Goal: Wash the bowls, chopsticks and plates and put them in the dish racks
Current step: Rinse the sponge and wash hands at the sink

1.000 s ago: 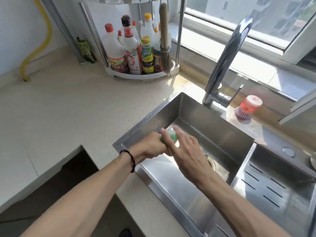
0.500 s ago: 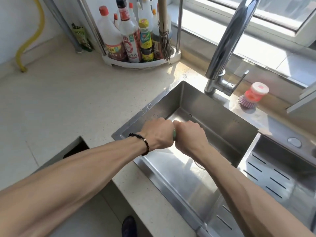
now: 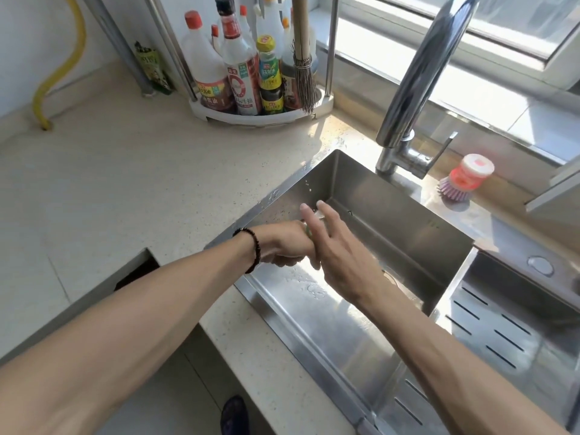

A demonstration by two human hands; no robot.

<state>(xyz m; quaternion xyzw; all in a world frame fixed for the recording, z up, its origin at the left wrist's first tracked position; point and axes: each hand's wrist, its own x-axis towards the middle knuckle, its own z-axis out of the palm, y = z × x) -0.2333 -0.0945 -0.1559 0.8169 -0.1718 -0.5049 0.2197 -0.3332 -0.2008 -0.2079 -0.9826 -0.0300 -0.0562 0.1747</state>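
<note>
Both hands meet above the left end of the sink, over its near wall. The left hand has its fingers curled round a small greenish thing, probably a sponge, of which only a sliver shows between the two hands; what it is cannot be told for certain. The right hand lies across it with fingers straight and slightly spread, the palm pressing against the sponge and the left knuckles. The left forearm runs in from the lower left, wrist level, with a beaded bracelet at the wrist; the right forearm comes up from the lower right and crosses the basin, wrist bent a little so that the fingers point toward the counter. The step appears to be squeezing or lathering the sponge before washing. To do it well, the hands should stay over the basin so drips fall inside, and the press should be even rather than twisting, so the sponge does not slip out. No bowl, chopstick or plate shows anywhere, nor any dish rack; they lie out of view, and the washing proper seems not yet begun. The tap gives no visible stream. A dish brush stands behind the sink, near the tap; bottles fill a corner shelf well apart from the hands.
</note>
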